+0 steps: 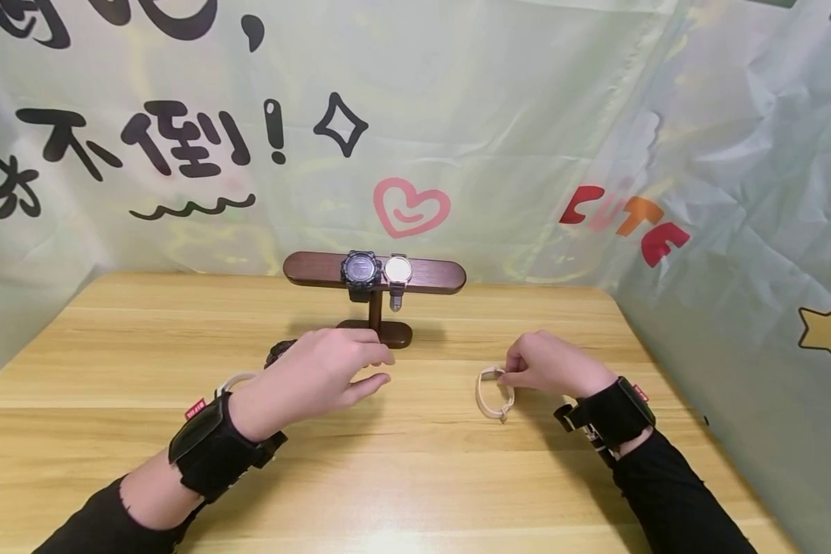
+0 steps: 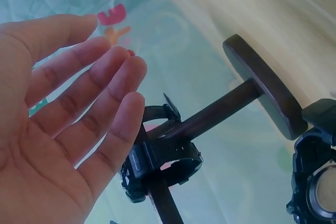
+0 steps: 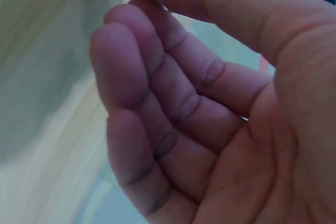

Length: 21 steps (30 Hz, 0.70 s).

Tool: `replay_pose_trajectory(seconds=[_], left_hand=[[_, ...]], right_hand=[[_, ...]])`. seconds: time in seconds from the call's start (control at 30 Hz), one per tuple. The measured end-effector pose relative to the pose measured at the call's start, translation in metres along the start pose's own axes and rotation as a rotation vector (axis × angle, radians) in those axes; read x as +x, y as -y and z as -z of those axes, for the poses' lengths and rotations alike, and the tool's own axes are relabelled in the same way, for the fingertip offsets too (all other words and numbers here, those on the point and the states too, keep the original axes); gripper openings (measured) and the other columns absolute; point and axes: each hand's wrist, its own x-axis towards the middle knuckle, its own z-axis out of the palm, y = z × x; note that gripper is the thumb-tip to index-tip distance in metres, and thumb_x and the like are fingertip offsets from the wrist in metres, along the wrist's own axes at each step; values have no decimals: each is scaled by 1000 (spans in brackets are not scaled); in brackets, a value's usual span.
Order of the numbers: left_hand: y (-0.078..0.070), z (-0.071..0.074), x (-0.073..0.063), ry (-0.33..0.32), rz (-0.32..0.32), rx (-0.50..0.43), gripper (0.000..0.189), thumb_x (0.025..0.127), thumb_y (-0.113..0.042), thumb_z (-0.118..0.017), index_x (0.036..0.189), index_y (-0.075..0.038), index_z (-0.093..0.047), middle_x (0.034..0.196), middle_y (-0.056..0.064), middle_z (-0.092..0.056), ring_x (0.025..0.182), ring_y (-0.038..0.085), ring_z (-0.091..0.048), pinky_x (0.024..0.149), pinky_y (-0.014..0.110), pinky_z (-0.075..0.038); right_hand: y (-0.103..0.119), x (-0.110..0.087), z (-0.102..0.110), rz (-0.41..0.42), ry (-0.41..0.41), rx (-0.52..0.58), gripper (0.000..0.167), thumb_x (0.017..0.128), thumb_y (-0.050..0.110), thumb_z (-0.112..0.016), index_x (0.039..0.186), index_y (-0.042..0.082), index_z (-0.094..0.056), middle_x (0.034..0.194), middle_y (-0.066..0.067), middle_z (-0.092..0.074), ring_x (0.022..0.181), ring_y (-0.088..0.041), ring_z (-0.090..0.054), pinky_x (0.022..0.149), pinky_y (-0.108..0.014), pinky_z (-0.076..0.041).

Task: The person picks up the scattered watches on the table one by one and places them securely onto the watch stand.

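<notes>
Cream watch [image 1: 480, 398] is pinched by right hand [image 1: 555, 365] — left hand [image 1: 310, 378] well apart.

The person's black-sleeved left arm [image 1: 154, 492] reaches in from the near left of the watch stand [image 1: 439, 275]; the left hand [image 1: 318, 375], its back showing from above, is just in front of the stand, fingers [image 2: 113, 98] relaxed and gently bent, thumb apart; the black-sleeved right arm [image 1: 672, 485] comes in from the stand's near right; the right hand [image 1: 561, 365] is to the stand's right, thumb and forefinger pinching, other fingers curled toward the palm.
</notes>
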Motion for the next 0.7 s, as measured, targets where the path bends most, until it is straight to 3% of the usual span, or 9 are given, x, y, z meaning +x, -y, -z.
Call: replay_pose_trajectory(seconds=[0.23, 0.5, 0.7], left_hand=[[-3, -5, 1, 41, -12, 1, 14, 93, -26, -85, 102, -17, -80, 99, -4, -76, 78, 9, -70, 64, 28, -60], [-5, -8, 2, 78, -10, -14, 14, 95, -26, -84, 105, -17, -80, 102, -3, -77, 83, 11, -73, 69, 30, -62], [-5, -8, 2, 103, 3, -22, 15, 96, -27, -82, 107, -17, -80, 104, -2, -78, 86, 12, -74, 71, 31, -62]], right_hand=[[5, 5, -6, 40, -37, -13, 17, 97, 20, -81, 80, 18, -76, 68, 11, -58, 62, -4, -44, 60, -21, -37], [12, 8, -9, 65, -17, 27, 13, 95, 11, -81, 83, 15, -78, 73, 11, -67, 65, -2, -52, 62, -20, -45], [15, 10, -12, 103, -35, 4, 15, 96, 11, -80, 82, 16, -77, 69, 12, -62, 63, 0, -47, 62, -19, -43]])
